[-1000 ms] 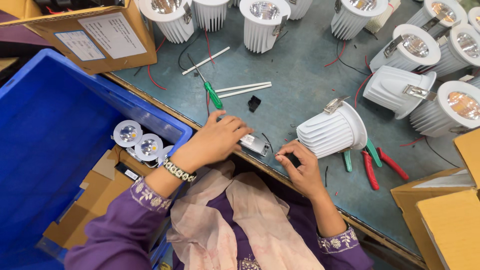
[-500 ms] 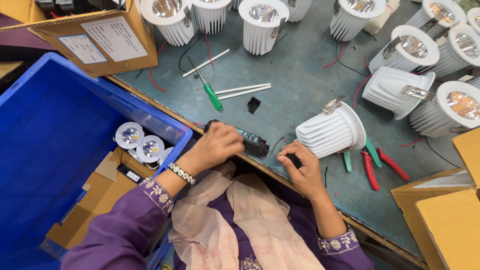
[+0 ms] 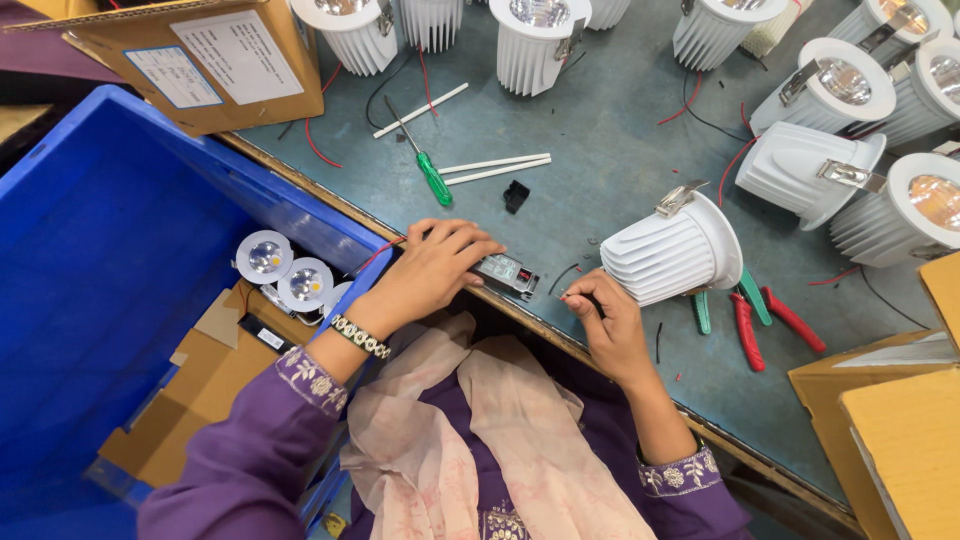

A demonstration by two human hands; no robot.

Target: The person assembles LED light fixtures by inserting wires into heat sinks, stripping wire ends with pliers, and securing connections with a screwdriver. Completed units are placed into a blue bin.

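Observation:
My left hand (image 3: 432, 268) rests on a small black driver box (image 3: 508, 272) with a pale label, holding it down at the near edge of the grey-green bench (image 3: 610, 130). My right hand (image 3: 605, 318) pinches the thin wire ends (image 3: 570, 292) coming off that box, fingers closed on them. Just right of my right hand lies a white finned downlight (image 3: 672, 248) on its side with a metal spring clip.
Several more white finned downlights (image 3: 820, 150) stand along the back and right. A green-handled screwdriver (image 3: 430, 172), white sticks (image 3: 495, 166), a small black clip (image 3: 516, 195), green and red pliers (image 3: 748, 315), a blue crate (image 3: 110, 260) holding small lamps (image 3: 285, 270), and cardboard boxes (image 3: 205, 60) surround me.
My left hand slid the driver box from the bench edge slightly rightward and now presses it flat. My right hand moved in from the black piece to pinch the wires.

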